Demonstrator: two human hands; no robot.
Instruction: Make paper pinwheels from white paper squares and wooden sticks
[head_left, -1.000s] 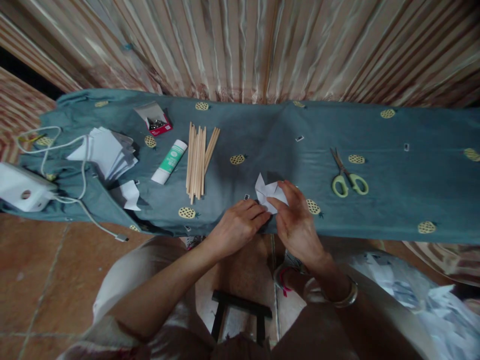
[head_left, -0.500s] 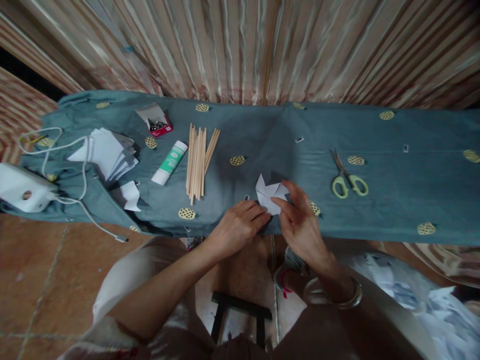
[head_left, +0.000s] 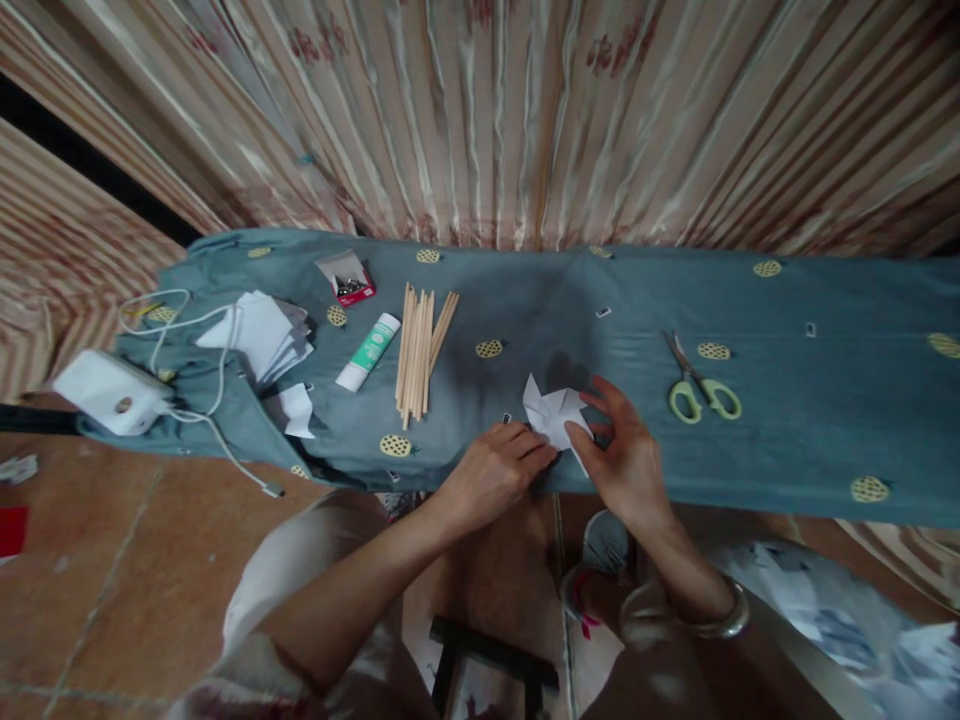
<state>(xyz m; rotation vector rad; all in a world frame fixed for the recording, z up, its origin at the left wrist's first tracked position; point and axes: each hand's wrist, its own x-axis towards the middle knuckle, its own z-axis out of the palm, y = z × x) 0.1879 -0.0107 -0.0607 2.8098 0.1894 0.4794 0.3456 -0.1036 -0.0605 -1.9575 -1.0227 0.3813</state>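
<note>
A small white paper pinwheel [head_left: 553,418] with folded, pointed blades lies near the table's front edge, between my two hands. My left hand [head_left: 501,462] presses its closed fingers onto the pinwheel's lower left edge, holding it against the cloth. My right hand [head_left: 624,450] has its thumb and forefinger on the right-hand side of the paper, with the other fingers curled loosely. The pinwheel's lower edge is partly hidden by the fingers. To the right lie scissors [head_left: 701,388] with pale green handles, their blades slightly apart.
Left of the hands lie wooden sticks [head_left: 414,355], a glue stick [head_left: 369,352], an open box of metal pins [head_left: 349,285], stacked white paper [head_left: 262,335] and a loose paper piece [head_left: 298,410]. A white device [head_left: 112,392] with cables sits at the far left of the cloth-covered table [head_left: 795,420].
My right thumb and forefinger have shifted to the pinwheel's right edge, where a lower right blade now shows. My left hand stays on the paper. The whole view has tilted slightly.
</note>
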